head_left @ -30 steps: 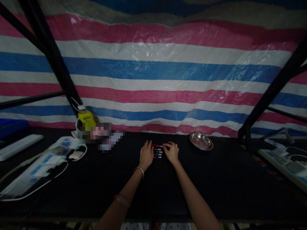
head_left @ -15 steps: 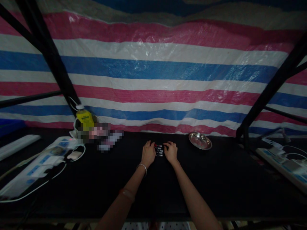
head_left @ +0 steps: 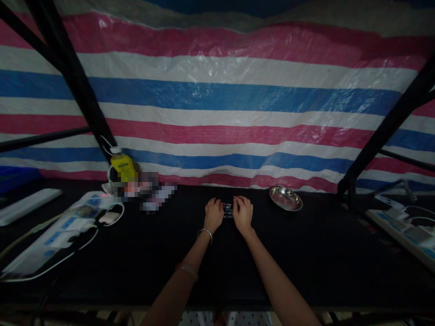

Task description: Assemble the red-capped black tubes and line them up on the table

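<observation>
A small row of dark stick-like items with pale and red markings (head_left: 227, 210) lies on the black table (head_left: 217, 262) between my hands. My left hand (head_left: 214, 214) presses against the row from the left, fingers curled together. My right hand (head_left: 243, 213) closes in on it from the right, fingers bent over the items. The hands nearly meet and hide most of the row. I cannot make out what the items are. A metal bangle sits on my left wrist.
A shallow metal dish (head_left: 286, 198) rests to the right of my hands. A yellow bottle (head_left: 123, 167) stands at the back left beside white power strips (head_left: 64, 226) with cables. More white strips (head_left: 404, 231) lie far right. Black frame poles (head_left: 84, 99) and a striped tarp stand behind.
My two hands have drawn closer together, squeezing the row of small items between them. The red item seen at the top earlier is now hidden.
</observation>
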Motion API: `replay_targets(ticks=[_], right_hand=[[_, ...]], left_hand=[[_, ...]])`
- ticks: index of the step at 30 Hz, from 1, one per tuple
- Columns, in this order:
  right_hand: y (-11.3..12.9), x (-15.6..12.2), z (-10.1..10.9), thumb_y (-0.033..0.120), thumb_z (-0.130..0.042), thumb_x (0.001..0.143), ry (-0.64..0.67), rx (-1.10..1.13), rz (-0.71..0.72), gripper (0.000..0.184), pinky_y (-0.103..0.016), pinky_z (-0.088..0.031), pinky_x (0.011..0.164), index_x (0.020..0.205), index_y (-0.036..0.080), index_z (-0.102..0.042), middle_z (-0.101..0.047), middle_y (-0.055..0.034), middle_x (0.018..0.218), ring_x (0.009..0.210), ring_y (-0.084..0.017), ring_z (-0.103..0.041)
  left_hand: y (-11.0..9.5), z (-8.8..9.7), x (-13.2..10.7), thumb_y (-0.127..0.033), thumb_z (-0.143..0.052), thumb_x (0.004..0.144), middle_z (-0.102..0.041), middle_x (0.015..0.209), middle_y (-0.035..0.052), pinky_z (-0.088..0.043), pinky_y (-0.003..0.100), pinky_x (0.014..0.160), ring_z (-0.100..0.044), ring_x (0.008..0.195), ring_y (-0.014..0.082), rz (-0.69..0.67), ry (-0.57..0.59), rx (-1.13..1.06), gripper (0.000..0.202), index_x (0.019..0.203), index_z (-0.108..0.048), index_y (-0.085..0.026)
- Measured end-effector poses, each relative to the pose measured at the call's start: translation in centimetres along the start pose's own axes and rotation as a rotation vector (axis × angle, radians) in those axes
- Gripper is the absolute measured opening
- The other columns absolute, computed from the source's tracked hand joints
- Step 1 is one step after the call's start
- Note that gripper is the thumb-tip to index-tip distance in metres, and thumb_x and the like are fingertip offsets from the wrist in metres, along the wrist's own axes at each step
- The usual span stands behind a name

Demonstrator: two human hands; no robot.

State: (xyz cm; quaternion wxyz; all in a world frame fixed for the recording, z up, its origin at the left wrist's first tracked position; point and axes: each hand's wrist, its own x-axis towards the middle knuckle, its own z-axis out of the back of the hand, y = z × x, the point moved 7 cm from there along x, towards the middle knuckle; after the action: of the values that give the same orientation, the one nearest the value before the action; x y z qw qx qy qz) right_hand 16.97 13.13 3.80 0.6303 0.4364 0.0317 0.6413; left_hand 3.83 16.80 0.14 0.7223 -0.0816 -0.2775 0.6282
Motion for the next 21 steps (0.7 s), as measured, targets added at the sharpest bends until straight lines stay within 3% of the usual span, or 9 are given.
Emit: replay_targets(ticks=[2, 4, 8, 9, 11, 15, 21], right_hand=[[3.5, -1.5, 1.0, 0.027, -0.037, 0.089, -0.045, 0.182, 0.192, 0.03, -0.034, -0.034, 0.088, 0.104, 0.019, -0.062, -0.06, -0.0081, 0.104, 0.101, -0.019, -0.05], [7.6, -4.1, 1.2, 0.029, -0.039, 0.087, 0.011, 0.339, 0.407, 0.029, -0.037, -0.032, 0.092, 0.105, 0.02, -0.06, -0.06, -0.0073, 0.107, 0.105, -0.02, -0.049], [15.3, -11.9, -1.0, 0.04, -0.048, 0.081, 0.428, 0.467, 0.9, 0.028, -0.036, -0.031, 0.092, 0.103, 0.025, -0.059, -0.064, -0.0012, 0.102, 0.107, -0.018, -0.05], [16.1, -13.2, -1.7, 0.039, -0.049, 0.081, 0.503, 0.442, 0.929, 0.026, -0.035, -0.032, 0.091, 0.1, 0.025, -0.059, -0.065, -0.0001, 0.101, 0.103, -0.017, -0.052], [16.4, -14.0, -2.7, 0.035, -0.048, 0.083, 0.548, 0.363, 0.857, 0.02, -0.034, -0.032, 0.087, 0.094, 0.022, -0.059, -0.066, 0.0001, 0.096, 0.091, -0.015, -0.055], [15.7, -13.3, -3.1, 0.025, -0.044, 0.084, 0.486, 0.299, 0.792, 0.017, -0.034, -0.031, 0.082, 0.086, 0.021, -0.06, -0.068, 0.0022, 0.092, 0.083, -0.015, -0.052], [14.8, -12.0, -3.5, 0.025, -0.041, 0.085, 0.41, 0.271, 0.764, 0.022, -0.037, -0.03, 0.083, 0.086, 0.022, -0.063, -0.068, 0.0022, 0.093, 0.084, -0.017, -0.048]], left_hand=[[0.3, -0.3, 0.0, -0.023, -0.036, 0.089, -0.052, 0.124, 0.0143, -0.031, 0.035, 0.102, -0.043, 0.12, 0.0224, 0.0, -0.007, -0.021, 0.033, 0.114, -0.055, -0.012], [0.5, -0.6, 0.1, -0.023, -0.039, 0.088, -0.052, 0.124, 0.0148, -0.031, 0.035, 0.102, -0.043, 0.12, 0.0231, 0.011, -0.017, -0.028, 0.034, 0.117, -0.053, -0.011], [0.6, -0.4, 0.4, -0.024, -0.036, 0.089, -0.054, 0.12, 0.0171, -0.034, 0.038, 0.099, -0.047, 0.116, 0.025, 0.049, -0.033, -0.057, 0.036, 0.118, -0.05, -0.007], [0.6, -0.3, 0.4, -0.025, -0.036, 0.089, -0.054, 0.12, 0.0161, -0.034, 0.037, 0.099, -0.047, 0.116, 0.0243, 0.053, -0.026, -0.08, 0.036, 0.118, -0.05, -0.008], [0.5, 0.0, 0.4, -0.026, -0.035, 0.09, -0.054, 0.121, 0.0149, -0.034, 0.036, 0.099, -0.047, 0.117, 0.0231, 0.065, -0.015, -0.122, 0.037, 0.119, -0.05, -0.008], [0.6, 0.3, 0.3, -0.027, -0.036, 0.089, -0.054, 0.122, 0.0158, -0.034, 0.037, 0.099, -0.046, 0.117, 0.0246, 0.079, -0.006, -0.134, 0.038, 0.119, -0.049, -0.007], [0.6, 0.0, 0.4, -0.027, -0.037, 0.09, -0.053, 0.123, 0.0153, -0.035, 0.04, 0.098, -0.047, 0.116, 0.0245, 0.037, -0.003, -0.084, 0.037, 0.122, -0.048, -0.009]])
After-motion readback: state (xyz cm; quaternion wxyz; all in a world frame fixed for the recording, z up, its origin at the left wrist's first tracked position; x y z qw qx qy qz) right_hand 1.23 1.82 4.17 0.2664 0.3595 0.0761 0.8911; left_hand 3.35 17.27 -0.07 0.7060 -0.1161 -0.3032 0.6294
